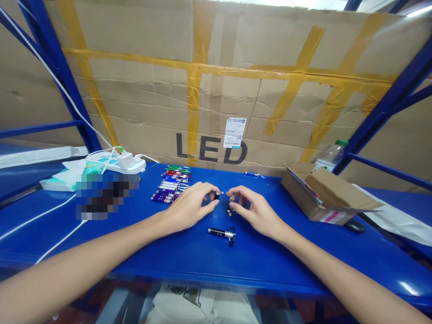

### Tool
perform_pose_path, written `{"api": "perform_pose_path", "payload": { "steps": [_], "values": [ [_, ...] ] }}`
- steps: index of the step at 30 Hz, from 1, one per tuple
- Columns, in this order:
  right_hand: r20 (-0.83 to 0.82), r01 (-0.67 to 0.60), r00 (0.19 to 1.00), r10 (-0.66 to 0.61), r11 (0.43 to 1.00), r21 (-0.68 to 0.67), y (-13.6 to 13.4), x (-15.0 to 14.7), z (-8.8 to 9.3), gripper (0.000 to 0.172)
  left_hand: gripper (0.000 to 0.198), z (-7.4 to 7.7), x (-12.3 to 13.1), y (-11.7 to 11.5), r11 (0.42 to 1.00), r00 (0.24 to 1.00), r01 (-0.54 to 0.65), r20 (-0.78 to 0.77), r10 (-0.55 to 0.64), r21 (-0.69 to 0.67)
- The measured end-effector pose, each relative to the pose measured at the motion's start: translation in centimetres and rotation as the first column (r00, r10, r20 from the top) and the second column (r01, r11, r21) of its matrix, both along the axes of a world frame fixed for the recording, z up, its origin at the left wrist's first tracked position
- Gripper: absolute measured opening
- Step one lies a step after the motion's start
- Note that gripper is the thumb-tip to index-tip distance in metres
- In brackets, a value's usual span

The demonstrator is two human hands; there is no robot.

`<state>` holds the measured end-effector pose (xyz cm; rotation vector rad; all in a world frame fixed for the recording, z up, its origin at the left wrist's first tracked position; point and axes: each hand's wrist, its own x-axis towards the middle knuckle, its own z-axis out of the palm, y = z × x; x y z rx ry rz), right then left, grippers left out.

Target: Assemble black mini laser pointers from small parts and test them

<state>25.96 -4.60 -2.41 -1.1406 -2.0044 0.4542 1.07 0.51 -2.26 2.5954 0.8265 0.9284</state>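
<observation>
My left hand [194,202] is closed in a pinch around a small black cylinder with a silvery end [217,196]. Facing it, my right hand [253,208] has its fingers curled and thumb drawn in, beside several small shiny button cells [230,211]. Whether one sits between those fingertips is hard to see. A tiny silvery piece [222,192] shows between the two hands. Nearer to me lies a slim black pen-like flashlight [219,232] with a silver end and a ring with a dark strap. Left of my left hand is a row of coloured pen-like flashlights [172,184].
A blue pen-like flashlight [253,174] lies by the cardboard backing [151,112]. An open cardboard box [313,202] stands right, a capped plastic bottle [332,153] behind it. A white power strip [133,166] with cables sits left on the blue table [162,256].
</observation>
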Motion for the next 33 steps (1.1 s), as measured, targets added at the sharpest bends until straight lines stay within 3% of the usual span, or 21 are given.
{"api": "perform_pose_path", "payload": {
  "steps": [9,16,23,33],
  "values": [
    [0.023,-0.037,0.999,0.037,0.999,0.009,-0.01,0.03,0.16,0.004,0.013,0.34,0.09,-0.28,0.998,1.000,-0.006,0.008,0.006,-0.057],
    [-0.015,-0.011,1.000,0.011,1.000,-0.009,0.06,0.01,0.09,0.013,0.014,0.23,0.00,-0.02,0.997,0.999,0.035,-0.010,-0.036,-0.065],
    [0.006,-0.022,1.000,0.022,1.000,0.019,0.03,-0.04,0.22,0.007,0.016,0.63,0.04,-0.13,0.987,0.995,0.093,-0.033,-0.099,-0.134],
    [0.027,-0.020,0.999,0.019,1.000,0.021,0.03,0.14,0.14,0.014,0.012,0.40,0.14,-0.02,0.963,0.991,0.135,0.014,-0.135,-0.234]
  ]
}}
